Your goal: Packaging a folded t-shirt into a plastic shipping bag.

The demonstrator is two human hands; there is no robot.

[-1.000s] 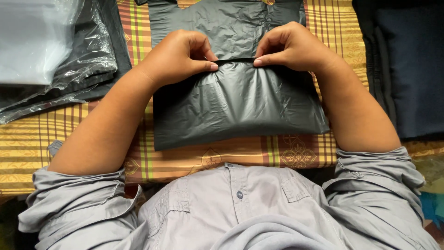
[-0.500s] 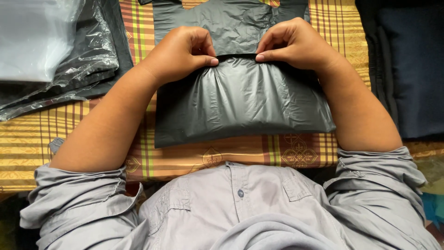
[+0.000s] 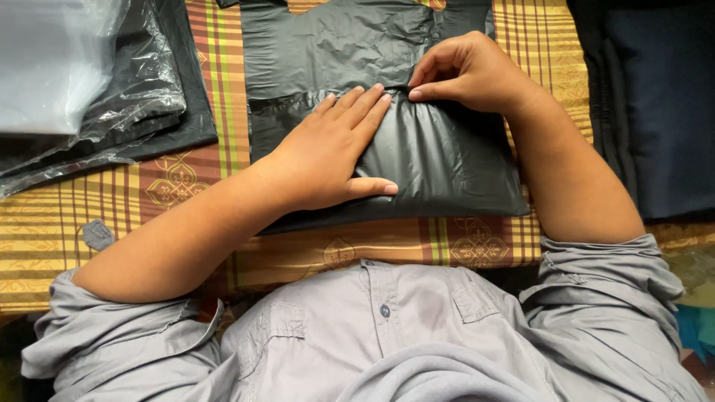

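Fingers of left hand point(image 3: 328, 152): lying flat and slightly spread, pressing down on the dark grey plastic bag point(image 3: 447, 160), thumb pointing to the right.
Fingers of right hand point(image 3: 469, 71): curling together, thumb and forefinger pinching the fold line of the bag at its upper edge.
Dark grey plastic bag: lying in the middle of the striped cloth point(image 3: 201, 186), folded over, its lower part puffed, its unfolded part point(image 3: 335, 45) reaching toward the far edge.
Striped cloth: yellow, red and green, covering the surface under the bag.
Left far corner: clear plastic wrap point(image 3: 67, 67) resting on a dark stack.
Right edge: dark blue fabric point(image 3: 655, 104) lying beside the cloth.
Sleeves: grey shirt point(image 3: 387, 335), rolled up.
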